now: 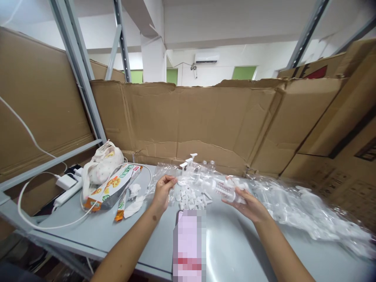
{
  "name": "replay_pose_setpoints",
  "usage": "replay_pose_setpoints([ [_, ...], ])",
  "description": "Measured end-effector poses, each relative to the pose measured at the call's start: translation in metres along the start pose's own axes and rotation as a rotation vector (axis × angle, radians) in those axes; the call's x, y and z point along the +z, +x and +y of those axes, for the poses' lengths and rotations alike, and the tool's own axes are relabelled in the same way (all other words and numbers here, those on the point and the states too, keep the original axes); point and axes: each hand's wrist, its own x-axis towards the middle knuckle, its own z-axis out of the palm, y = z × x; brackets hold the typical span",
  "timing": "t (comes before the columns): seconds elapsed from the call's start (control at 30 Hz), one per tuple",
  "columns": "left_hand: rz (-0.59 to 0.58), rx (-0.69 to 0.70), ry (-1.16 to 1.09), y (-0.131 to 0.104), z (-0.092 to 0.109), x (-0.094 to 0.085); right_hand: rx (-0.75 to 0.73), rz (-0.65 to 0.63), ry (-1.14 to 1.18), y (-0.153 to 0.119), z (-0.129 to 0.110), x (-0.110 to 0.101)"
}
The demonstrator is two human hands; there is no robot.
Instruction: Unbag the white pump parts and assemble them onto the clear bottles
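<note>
My left hand point(163, 192) pinches the edge of a clear plastic bag point(152, 184) at the middle of the grey table. In my right hand point(249, 203) are clear and white plastic parts, among them a cylinder point(225, 191) with dark markings. Between the hands lies a pile of small white plastic pieces point(192, 199). Behind it, white pump-like parts point(190, 161) stand up by clear plastic film. Just in front of the pile, a phone point(189, 243) with a blurred screen lies on the table.
Bagged white parts point(305, 207) cover the table's right side. At the left are a snack package point(113, 186), crumpled tissue point(134, 205), a white cloth bag point(102, 162), a power strip point(69, 192) and cables. Cardboard point(202, 121) walls the back.
</note>
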Motion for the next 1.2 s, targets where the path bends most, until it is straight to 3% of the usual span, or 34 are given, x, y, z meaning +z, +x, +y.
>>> replay_pose_setpoints([
  [0.07, 0.046, -0.107, 0.003, 0.002, -0.005, -0.001, 0.002, 0.014, 0.004, 0.001, 0.001, -0.001],
  [0.13, 0.096, -0.104, 0.029, 0.001, -0.005, -0.002, 0.007, 0.032, 0.0, 0.001, 0.002, -0.001],
  [0.23, 0.118, 0.184, 0.29, -0.005, 0.003, -0.002, 0.001, 0.045, -0.023, 0.002, 0.003, -0.002],
  [0.33, -0.009, 0.545, 0.762, -0.013, 0.012, -0.002, -0.005, 0.038, -0.062, 0.001, 0.003, 0.0],
  [0.47, -0.119, 0.627, 1.044, -0.016, 0.012, -0.002, 0.059, -0.022, -0.108, -0.002, 0.005, 0.006],
  [0.57, -0.114, 0.556, 0.959, -0.011, 0.009, -0.004, 0.086, -0.063, -0.131, -0.003, 0.005, 0.006],
  [0.7, 0.051, 0.263, 0.44, 0.004, 0.005, -0.008, 0.045, -0.041, -0.086, -0.001, 0.003, 0.0],
  [0.8, 0.063, 0.096, 0.229, 0.012, 0.002, -0.01, 0.011, -0.021, -0.062, -0.001, 0.001, -0.002],
  [0.87, 0.106, 0.114, 0.229, 0.012, 0.002, -0.01, 0.003, -0.016, -0.063, -0.001, 0.0, -0.001],
  [0.97, 0.213, 0.371, 0.35, 0.002, 0.008, -0.009, -0.005, 0.005, -0.064, -0.001, 0.0, 0.001],
  [1.0, 0.196, 0.485, 0.413, -0.004, 0.011, -0.007, -0.005, 0.01, -0.067, -0.001, 0.0, 0.001],
  [1.07, 0.046, 0.632, 0.511, -0.014, 0.015, -0.003, -0.001, 0.01, -0.075, 0.0, 0.001, 0.0],
  [1.13, -0.093, 0.605, 0.515, -0.02, 0.014, 0.002, 0.001, 0.003, -0.092, 0.001, 0.001, 0.0],
  [1.2, -0.085, 0.442, 0.423, -0.019, 0.009, 0.007, -0.002, -0.006, -0.126, 0.0, 0.001, 0.0],
])
